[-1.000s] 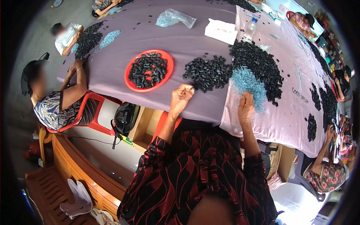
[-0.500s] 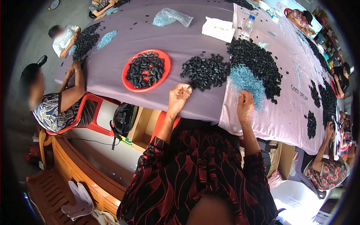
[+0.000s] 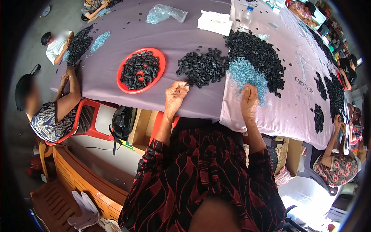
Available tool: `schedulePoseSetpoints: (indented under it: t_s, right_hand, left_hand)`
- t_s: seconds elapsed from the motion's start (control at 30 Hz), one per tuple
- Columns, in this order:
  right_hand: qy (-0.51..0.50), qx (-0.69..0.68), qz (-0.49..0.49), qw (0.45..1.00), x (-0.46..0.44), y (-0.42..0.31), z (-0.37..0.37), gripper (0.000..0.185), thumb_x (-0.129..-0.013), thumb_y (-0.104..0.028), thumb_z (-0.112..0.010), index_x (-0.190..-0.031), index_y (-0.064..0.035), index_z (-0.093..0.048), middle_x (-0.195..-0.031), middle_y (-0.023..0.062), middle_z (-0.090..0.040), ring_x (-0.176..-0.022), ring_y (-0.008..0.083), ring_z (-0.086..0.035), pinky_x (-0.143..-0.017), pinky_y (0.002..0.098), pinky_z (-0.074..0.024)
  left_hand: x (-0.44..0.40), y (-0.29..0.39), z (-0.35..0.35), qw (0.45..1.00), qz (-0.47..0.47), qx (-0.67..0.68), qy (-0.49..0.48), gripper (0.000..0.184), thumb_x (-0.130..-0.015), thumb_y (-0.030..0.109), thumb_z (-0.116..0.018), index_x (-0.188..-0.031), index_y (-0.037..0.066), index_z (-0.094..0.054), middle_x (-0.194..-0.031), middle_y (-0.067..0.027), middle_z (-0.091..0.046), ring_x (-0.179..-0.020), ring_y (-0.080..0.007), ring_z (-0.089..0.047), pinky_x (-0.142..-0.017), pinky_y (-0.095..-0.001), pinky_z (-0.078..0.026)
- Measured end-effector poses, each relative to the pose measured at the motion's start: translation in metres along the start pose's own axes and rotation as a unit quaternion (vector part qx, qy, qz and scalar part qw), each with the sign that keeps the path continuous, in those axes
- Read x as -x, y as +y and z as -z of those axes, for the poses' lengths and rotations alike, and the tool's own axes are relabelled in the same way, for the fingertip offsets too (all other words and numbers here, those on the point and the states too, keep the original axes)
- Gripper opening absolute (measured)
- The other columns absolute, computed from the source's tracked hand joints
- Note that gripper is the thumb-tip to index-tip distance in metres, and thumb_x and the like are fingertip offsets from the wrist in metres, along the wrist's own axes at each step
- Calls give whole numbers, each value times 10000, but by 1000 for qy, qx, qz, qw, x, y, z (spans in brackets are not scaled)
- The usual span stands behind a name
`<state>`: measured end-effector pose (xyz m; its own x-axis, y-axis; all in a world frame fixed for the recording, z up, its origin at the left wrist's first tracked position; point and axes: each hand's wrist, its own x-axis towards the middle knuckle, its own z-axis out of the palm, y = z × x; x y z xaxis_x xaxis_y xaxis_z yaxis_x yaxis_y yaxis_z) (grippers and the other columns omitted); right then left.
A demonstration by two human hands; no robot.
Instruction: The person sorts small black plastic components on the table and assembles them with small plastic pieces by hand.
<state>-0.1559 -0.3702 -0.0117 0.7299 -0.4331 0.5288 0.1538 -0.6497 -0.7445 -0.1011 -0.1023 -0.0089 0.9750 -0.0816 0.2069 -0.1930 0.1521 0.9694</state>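
My left hand (image 3: 176, 96) is closed over the purple cloth, with a small black plastic piece (image 3: 187, 85) showing at its fingertips. Beyond it lies a loose pile of black pieces (image 3: 203, 67), and a red plate (image 3: 162, 65) holding more black pieces is to its left. My right hand (image 3: 249, 101) is pinched at the near edge of a heap of small clear-blue pieces (image 3: 245, 73). Whatever its fingers may hold is too small or hidden to make out. A larger mound of black pieces (image 3: 259, 50) spreads behind the blue heap.
Towards the back stand a white tissue pack (image 3: 215, 22), a water bottle (image 3: 246, 17) and a clear plastic bag (image 3: 166, 14). A person (image 3: 50, 112) sits at the left on a red chair (image 3: 91, 125). Other people work around the table edges.
The whole view has shifted slightly, so the table's contents appear higher and further left. Both hands keep nearly the same places over the table, still closed.
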Motion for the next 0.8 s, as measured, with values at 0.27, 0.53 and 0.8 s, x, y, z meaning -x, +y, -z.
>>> schedulePoseSetpoints:
  t_s: [0.27, 0.53, 0.8]
  right_hand:
    - [2, -43, -7, 999, 1, 7, 6, 126, -895, -48, -467, -979, -23, -558, -750, 86, -565, -657, 144, -533, -607, 270, -446]
    - [-54, 52, 68, 995, -2, -11, 12, 123, -811, 9, -501, -897, -35, -576, -812, 130, -562, -715, 311, -556, -624, 379, -458]
    - [-110, 140, 189, 966, -13, -9, -17, 105, -782, -16, -524, -858, -62, -579, -802, 114, -522, -737, 314, -529, -647, 403, -450]
  left_hand:
    - [0, -1, 1, 1000, 3, 12, -8, 59, -822, 4, -614, -870, 27, -588, -703, 69, -522, -608, -4, -412, -531, -160, -347]
    - [0, 1, 0, 1000, -7, 5, -7, 71, -823, -14, -605, -879, 23, -582, -713, 72, -520, -620, -4, -414, -547, -156, -355]
    - [-1, -5, 2, 1000, -2, -14, -10, 79, -828, 10, -602, -906, 17, -588, -736, 35, -561, -632, -24, -455, -578, -178, -399]
